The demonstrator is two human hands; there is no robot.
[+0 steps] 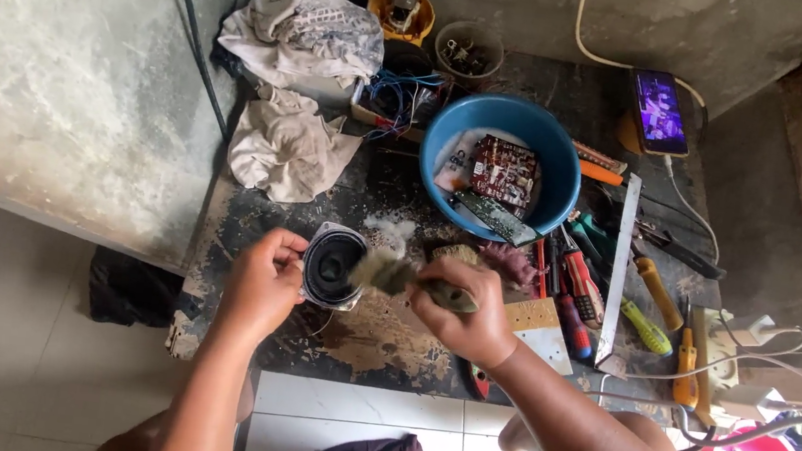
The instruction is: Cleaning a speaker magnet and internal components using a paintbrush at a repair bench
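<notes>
Left hand [260, 285] grips the speaker [333, 266] by its metal rim, held tilted just above the table [240, 227]. Right hand [464, 315] is clenched on a brush [395, 275], bristles at the cone. Judged: small but magnet-heavy; cone fragile, so hold the rim only.

head view | worn on head | faces straight down | near, over cluttered workbench [251, 219]
</notes>
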